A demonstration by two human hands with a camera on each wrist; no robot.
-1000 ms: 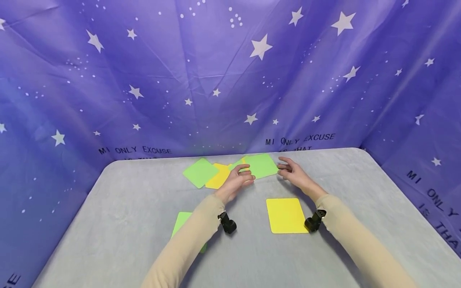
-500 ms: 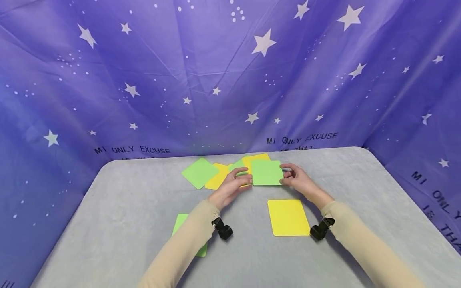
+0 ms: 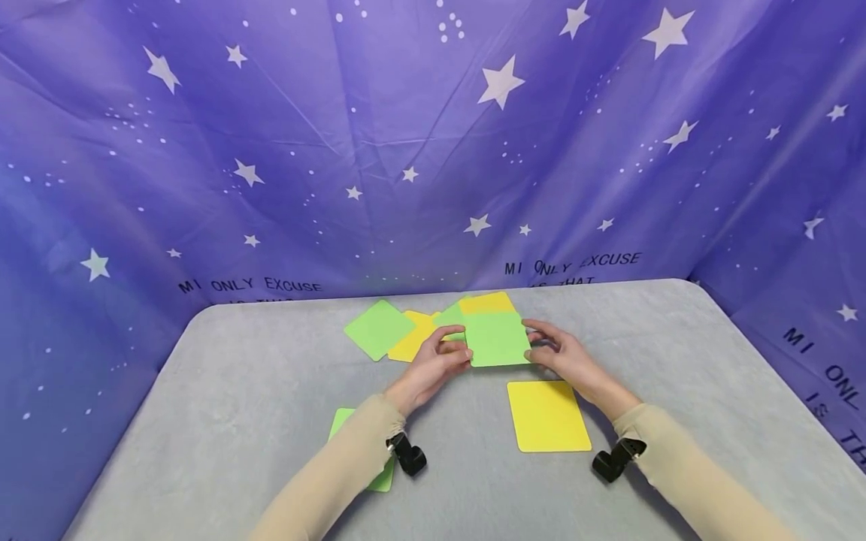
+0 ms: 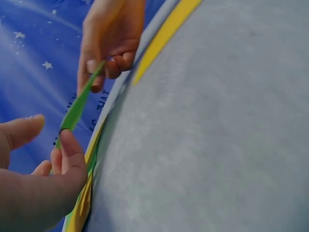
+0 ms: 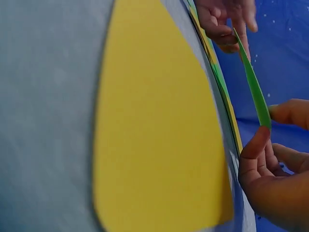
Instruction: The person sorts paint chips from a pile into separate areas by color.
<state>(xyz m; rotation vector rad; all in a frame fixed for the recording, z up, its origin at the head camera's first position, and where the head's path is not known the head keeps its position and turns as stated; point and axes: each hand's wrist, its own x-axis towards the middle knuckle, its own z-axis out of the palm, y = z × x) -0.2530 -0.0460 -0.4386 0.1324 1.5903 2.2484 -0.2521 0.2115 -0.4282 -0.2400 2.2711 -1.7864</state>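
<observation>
Hands meet over the grey table (image 3: 237, 421): from the head camera we see the left hand (image 3: 433, 366) and right hand (image 3: 567, 358) pinching opposite edges of a green card (image 3: 497, 340), lifted just near of the scattered cards (image 3: 413, 330). A yellow card (image 3: 546, 415) lies nearer. At the left wrist, thumb and fingertips (image 4: 67, 145) clamp the card's edge. At the right wrist, fingertips (image 5: 258, 140) grip its other edge.
</observation>
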